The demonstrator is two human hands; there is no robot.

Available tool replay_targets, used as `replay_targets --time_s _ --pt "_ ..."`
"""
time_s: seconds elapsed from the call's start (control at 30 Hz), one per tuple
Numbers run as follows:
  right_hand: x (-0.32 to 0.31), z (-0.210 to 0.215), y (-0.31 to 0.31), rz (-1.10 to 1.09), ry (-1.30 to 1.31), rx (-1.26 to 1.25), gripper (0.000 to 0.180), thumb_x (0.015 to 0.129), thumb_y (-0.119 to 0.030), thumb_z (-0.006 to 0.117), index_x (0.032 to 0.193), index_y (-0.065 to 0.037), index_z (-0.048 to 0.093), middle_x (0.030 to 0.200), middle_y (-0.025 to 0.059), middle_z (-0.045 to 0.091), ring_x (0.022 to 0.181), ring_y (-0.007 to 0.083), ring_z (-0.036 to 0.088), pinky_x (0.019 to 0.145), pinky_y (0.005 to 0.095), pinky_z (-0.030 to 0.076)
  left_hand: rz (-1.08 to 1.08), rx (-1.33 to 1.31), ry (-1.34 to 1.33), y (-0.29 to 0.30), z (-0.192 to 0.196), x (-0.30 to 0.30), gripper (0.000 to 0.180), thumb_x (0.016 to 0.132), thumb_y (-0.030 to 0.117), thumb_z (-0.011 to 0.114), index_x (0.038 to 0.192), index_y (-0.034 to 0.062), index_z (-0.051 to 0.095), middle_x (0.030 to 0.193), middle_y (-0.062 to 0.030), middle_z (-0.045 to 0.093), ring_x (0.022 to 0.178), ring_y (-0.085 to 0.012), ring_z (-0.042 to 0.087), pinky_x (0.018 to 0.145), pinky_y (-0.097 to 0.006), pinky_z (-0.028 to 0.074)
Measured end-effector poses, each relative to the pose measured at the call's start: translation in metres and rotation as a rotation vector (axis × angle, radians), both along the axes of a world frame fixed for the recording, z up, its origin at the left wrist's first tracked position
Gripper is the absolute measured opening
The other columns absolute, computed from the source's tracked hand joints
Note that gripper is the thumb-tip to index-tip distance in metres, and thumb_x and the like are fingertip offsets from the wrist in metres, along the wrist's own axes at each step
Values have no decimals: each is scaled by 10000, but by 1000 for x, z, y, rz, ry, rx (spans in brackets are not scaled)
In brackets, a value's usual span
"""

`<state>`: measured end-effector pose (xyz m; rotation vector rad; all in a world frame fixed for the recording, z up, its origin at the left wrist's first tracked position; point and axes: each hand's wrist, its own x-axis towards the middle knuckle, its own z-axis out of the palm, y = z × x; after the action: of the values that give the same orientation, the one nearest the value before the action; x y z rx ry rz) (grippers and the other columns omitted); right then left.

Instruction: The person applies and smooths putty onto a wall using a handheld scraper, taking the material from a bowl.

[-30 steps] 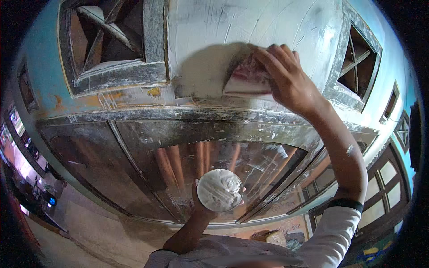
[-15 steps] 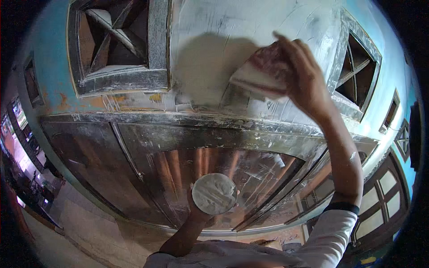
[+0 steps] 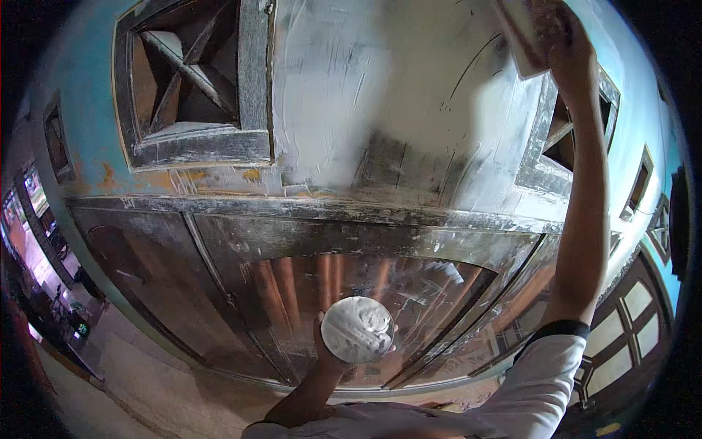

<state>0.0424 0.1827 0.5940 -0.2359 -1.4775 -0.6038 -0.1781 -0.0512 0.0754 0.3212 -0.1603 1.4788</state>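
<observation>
My left hand (image 3: 327, 355) is closed around a round tub (image 3: 357, 331) of whitish putty, held low in front of the glazed door; fingertips show at both sides of its rim. High at the upper right, my right hand (image 3: 570, 40) grips a broad flat putty spreader (image 3: 525, 47) against or close to the wall (image 3: 329, 95); whether it touches cannot be made out. Whitish filler coats this wall in streaks. A dark, rough patch (image 3: 398, 161) shows low on it, above the door frame.
A worn wooden vent frame (image 3: 197, 150) with crossed slats is at the upper left, and a similar vent (image 3: 545, 172) sits behind my right forearm. Below runs a dark ledge (image 3: 322, 208) over the glazed wooden door (image 3: 161, 293). Tiled floor (image 3: 153, 358) lies at lower left.
My right hand has moved up and right with the spreader, away from above the dark patch. The tub in my left hand sits slightly lower and further right in view.
</observation>
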Motion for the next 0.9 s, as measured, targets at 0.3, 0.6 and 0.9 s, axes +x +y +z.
replay_targets --time_s 0.3,0.6,0.9 --pt "-65 -47 -17 -206 -360 120 598 882 42 598 1461 -69 498 1319 214 586 1227 385 576 1051 420 457 -48 72 -40 7 -7 0 1093 793 853 549 1565 112 330 1561 -287 359 1418 -576 328 1102 -785 279" --pt "-4 -23 3 17 20 -162 485 955 -9 591 1430 -89 537 1342 178 633 1213 329 637 1006 420 508 2 77 44 9 -17 -10 1047 808 830 544 1563 133 339 1565 -311 328 1400 -598 335 1057 -791 336" --pt "-50 -20 1 -262 -155 125 456 956 -41 540 1411 -57 540 1230 226 652 1121 374 653 984 428 505 -42 53 -27 15 -14 4 1070 803 849 528 1570 132 321 1566 -297 341 1401 -595 338 1069 -813 291"
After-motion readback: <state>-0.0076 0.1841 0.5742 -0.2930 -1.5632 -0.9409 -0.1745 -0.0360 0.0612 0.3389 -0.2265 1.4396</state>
